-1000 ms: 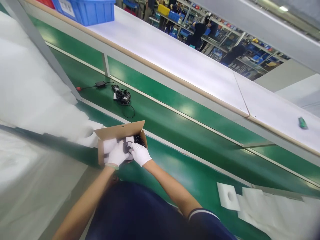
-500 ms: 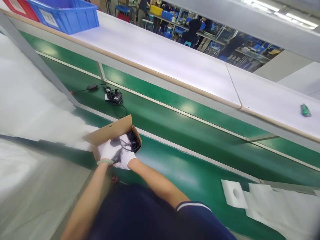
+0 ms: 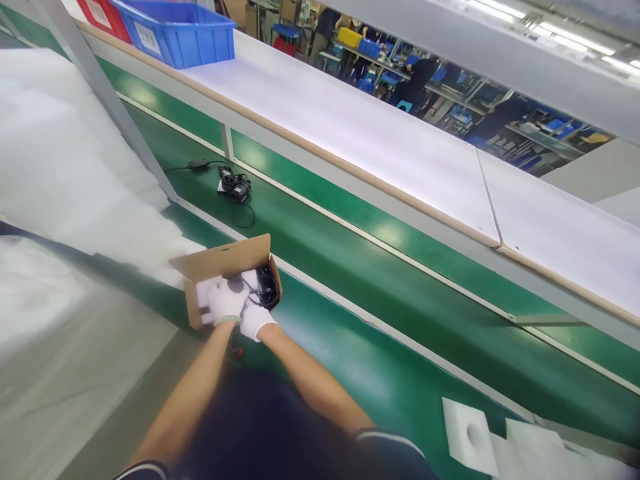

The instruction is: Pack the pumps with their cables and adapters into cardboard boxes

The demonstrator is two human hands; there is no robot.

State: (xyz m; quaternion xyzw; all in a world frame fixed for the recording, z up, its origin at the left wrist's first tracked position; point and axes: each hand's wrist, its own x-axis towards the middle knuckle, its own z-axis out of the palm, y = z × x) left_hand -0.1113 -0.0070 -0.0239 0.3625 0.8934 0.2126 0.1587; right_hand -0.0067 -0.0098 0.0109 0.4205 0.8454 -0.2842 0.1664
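An open cardboard box with its flap raised rests at the near edge of the green surface. Inside it, a coiled black cable fills the right end, beside white foam and a dark part. My left hand, in a white glove, reaches into the box at the dark part; its fingers blur against the white foam. My right hand, also gloved, is at the box's near side close to the cable, its fingertips hidden inside.
A black device with a coiled cable lies on the green belt beyond the box. White foam sheets are at left and lower right. A blue bin and a red bin stand on the white shelf. People work behind.
The view has shifted, so the surroundings sit differently. My left hand has moved right within the box, toward my right hand, uncovering white foam at the box's left end.
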